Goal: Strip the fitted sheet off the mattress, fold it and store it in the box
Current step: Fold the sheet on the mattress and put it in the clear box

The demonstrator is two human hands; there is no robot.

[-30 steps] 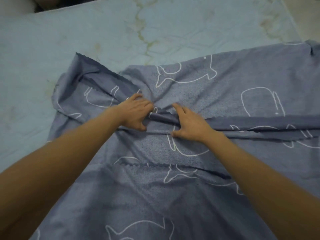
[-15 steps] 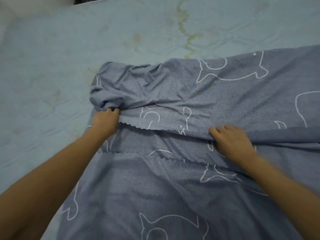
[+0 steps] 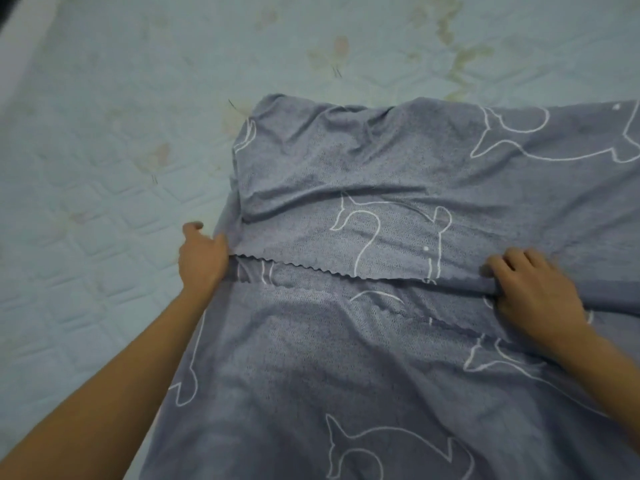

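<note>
The grey-blue fitted sheet [image 3: 398,188], printed with white animal outlines, lies partly folded on the pale mattress [image 3: 114,161]. A scalloped edge [image 3: 311,270] runs across it between my hands. My left hand [image 3: 202,256] is at the left end of that edge, with its thumb against the fabric and its fingers curled at the sheet's side. Over on the right, my right hand [image 3: 533,292] grips a thick fold, fingers on top and thumb below. No box is in view.
Bare quilted mattress with yellowish stains [image 3: 457,53] spreads to the left and behind the sheet. A dark gap [image 3: 10,12] shows past the mattress's top left corner. The sheet runs out of frame on the right and at the bottom.
My hands have moved apart along the fold, the left one out to the sheet's left side. The bunched corner has been drawn flatter. The view has shifted left.
</note>
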